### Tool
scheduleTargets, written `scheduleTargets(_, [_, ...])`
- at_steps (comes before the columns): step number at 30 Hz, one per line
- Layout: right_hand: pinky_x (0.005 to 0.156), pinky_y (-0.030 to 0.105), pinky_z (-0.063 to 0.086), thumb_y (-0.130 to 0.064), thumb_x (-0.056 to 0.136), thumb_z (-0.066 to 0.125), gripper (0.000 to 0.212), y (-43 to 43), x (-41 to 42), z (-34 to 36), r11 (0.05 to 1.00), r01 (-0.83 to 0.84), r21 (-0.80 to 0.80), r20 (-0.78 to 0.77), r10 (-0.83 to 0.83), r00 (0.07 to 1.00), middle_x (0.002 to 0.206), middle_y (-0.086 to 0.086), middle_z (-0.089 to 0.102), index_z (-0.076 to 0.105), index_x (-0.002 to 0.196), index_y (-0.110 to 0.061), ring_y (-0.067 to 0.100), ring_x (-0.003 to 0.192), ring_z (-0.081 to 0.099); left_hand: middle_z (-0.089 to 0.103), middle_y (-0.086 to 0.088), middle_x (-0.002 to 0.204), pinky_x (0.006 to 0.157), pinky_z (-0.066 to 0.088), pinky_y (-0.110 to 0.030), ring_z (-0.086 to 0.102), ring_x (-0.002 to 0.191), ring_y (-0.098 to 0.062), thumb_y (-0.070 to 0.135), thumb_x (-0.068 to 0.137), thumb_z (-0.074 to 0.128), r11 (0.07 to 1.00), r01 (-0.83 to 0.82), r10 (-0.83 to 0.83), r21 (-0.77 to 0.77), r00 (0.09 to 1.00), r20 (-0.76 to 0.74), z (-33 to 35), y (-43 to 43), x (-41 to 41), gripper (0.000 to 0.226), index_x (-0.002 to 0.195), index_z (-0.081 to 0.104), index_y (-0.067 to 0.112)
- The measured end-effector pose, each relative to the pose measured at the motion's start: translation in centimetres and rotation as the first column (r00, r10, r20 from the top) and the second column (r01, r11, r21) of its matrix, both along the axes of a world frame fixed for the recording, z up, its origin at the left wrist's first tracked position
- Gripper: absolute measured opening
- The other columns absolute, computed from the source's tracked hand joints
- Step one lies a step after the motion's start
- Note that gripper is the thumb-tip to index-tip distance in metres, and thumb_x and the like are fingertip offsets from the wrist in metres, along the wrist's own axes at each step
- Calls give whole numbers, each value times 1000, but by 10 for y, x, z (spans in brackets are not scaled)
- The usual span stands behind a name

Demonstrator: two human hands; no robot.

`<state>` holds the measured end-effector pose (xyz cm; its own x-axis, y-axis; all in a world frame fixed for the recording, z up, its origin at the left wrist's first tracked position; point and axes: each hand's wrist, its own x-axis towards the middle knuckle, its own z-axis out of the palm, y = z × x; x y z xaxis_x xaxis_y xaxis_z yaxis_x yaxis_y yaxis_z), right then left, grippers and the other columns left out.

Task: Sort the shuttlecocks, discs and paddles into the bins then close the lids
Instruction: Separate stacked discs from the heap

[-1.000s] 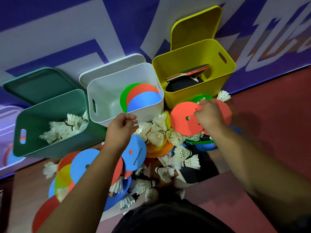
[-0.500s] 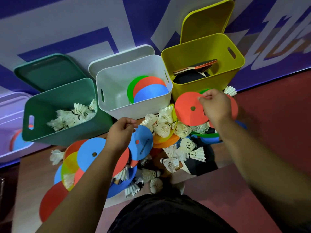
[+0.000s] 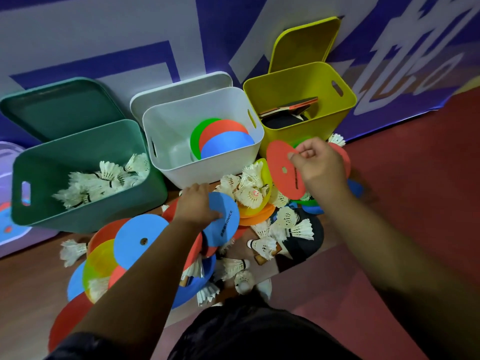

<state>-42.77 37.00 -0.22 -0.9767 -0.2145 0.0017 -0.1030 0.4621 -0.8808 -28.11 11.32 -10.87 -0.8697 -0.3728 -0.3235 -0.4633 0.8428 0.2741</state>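
Two hands hold discs: left hand (image 3: 197,203) grips a blue disc (image 3: 226,224), fingertips hidden beneath; right hand (image 3: 318,167) pinches a red disc (image 3: 281,170), its far side hidden behind the knuckles.

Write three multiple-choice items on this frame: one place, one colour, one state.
1. Which bin holds the paddles? A green B white C yellow
2. Disc in the right hand? A yellow B red C green
3. Bin lids? A all open B all shut C only yellow open
C: the paddles lie inside the yellow bin. B: it pinches the red disc; the left hand holds the blue disc. A: green lid, white lid and yellow lid all stand open behind their bins.
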Motion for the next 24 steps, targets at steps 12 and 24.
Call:
scheduleTargets(12, [66, 37, 47, -41, 96, 70, 17, -47, 48, 34, 999, 27, -33, -60, -29, 998, 79, -12, 61, 60, 90, -27, 12, 70, 60, 63, -1, 93, 74, 44, -36, 61, 88, -23, 29, 96, 74, 899, -39, 225, 437, 897, -382, 41, -29, 43, 7, 95, 68, 25])
scheduleTargets(24, [68, 30, 50, -27, 97, 73, 11, -174, 96, 46, 941, -236, -243, 143, 275, 951, 84, -10, 63, 64, 104, -28, 4, 68, 59, 76, -18, 91, 65, 56, -34, 68, 73, -23, 31, 104, 66, 270, -288, 898, 919, 418, -133, 108, -88, 136, 25, 96, 76, 9])
